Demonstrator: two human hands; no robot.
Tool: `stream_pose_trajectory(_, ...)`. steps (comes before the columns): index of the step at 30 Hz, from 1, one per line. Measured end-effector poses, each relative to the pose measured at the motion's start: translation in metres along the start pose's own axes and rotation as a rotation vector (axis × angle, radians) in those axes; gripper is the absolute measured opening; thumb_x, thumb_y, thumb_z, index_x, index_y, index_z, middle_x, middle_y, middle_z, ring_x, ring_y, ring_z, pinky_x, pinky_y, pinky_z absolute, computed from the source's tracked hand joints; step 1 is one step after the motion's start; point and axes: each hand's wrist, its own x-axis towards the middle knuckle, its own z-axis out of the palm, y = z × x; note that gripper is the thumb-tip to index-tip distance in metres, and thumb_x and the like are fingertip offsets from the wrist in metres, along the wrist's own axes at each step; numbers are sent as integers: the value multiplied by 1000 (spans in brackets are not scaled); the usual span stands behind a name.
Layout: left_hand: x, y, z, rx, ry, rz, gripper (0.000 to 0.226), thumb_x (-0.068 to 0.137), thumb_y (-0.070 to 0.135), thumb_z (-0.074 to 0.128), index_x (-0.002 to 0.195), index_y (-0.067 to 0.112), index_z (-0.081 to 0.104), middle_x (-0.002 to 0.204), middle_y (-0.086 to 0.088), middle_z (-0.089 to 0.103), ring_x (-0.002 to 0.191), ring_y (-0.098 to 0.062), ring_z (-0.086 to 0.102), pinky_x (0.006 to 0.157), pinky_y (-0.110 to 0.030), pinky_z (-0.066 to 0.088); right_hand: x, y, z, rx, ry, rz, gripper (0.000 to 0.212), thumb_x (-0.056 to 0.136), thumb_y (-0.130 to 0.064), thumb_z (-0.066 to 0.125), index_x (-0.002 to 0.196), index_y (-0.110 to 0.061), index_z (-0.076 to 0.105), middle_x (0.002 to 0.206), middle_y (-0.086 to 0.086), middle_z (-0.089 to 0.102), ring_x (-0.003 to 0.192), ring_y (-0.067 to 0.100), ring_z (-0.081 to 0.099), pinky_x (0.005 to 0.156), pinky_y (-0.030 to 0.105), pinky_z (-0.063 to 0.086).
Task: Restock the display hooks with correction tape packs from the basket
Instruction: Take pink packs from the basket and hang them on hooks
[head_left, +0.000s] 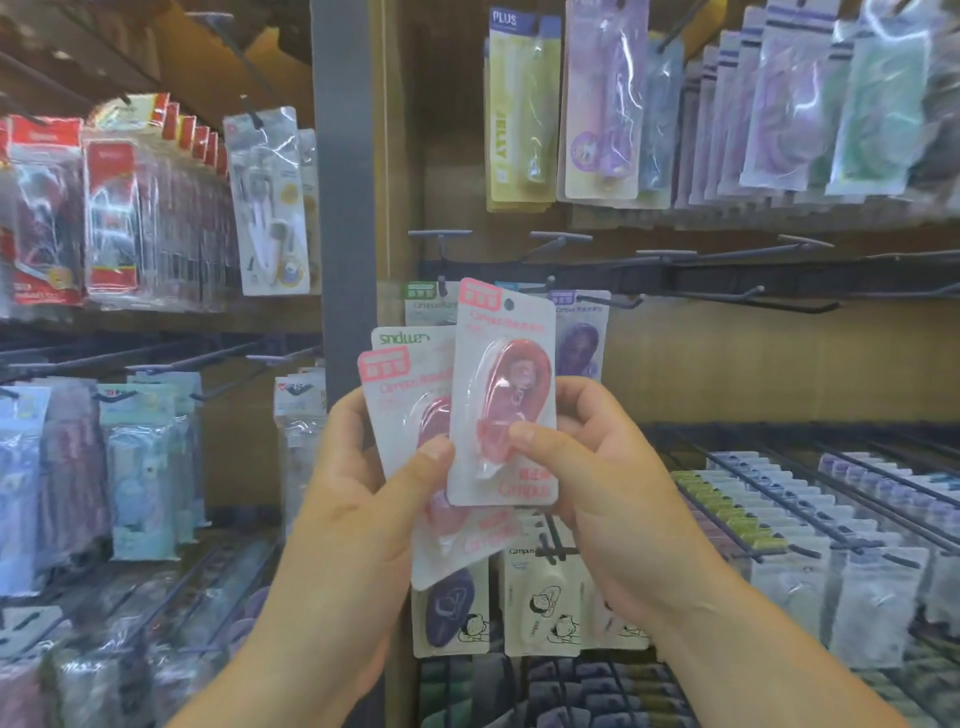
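Note:
My right hand (597, 467) pinches a red correction tape pack (504, 395), thumb on its blister, holding it upright in front of the display. My left hand (363, 483) grips a small stack of packs (402, 405): a red one in front and one with green lettering behind. Just behind the raised pack, a row of display hooks (613, 300) carries a green-labelled pack (423, 296) and a purple pack (579, 338). Further hooks (753, 296) to the right are bare. The basket is not in view.
Upper hooks hold yellow and purple packs (608, 104). Red-carded items (109, 208) hang at the left beyond a grey post (343, 208). Blue packs (140, 467) hang lower left. Angled wire racks (805, 509) with rows of packs fill the lower right. White and purple packs (540, 603) hang below my hands.

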Motion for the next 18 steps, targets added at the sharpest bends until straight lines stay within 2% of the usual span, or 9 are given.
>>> stream_pose_trajectory(5, 2, -5, -3, 131, 51, 61, 44, 87, 18, 64, 130, 29, 61, 118, 3, 79, 107, -21, 77, 82, -41, 65, 2, 5, -9, -16, -22, 6, 30, 98, -9, 62, 126, -13, 54, 107, 9, 78, 98, 23, 76, 75, 26, 58)
stream_pose_trajectory(8, 3, -5, -8, 200, 98, 94, 40, 90, 18, 67, 128, 30, 64, 116, 5, 79, 104, -17, 77, 74, -30, 65, 5, 8, -16, -72, 17, -14, 29, 99, -8, 61, 125, -17, 54, 105, 6, 78, 96, 21, 76, 72, 29, 59)
stream_pose_trajectory(12, 4, -1, -14, 229, 147, 113, 44, 79, 32, 71, 121, 36, 65, 112, 6, 80, 101, -16, 78, 72, -30, 65, 11, 8, -34, -197, 85, -48, 29, 100, -8, 61, 123, -23, 52, 101, 0, 78, 89, 19, 76, 61, 35, 62)
stream_pose_trajectory(18, 4, -2, -5, 218, 146, 102, 42, 74, 31, 71, 115, 38, 65, 108, 6, 81, 94, -15, 79, 64, -26, 63, 8, 11, -62, -271, 147, -96, 32, 98, -5, 61, 122, -25, 53, 100, 1, 78, 81, 21, 74, 59, 33, 58)
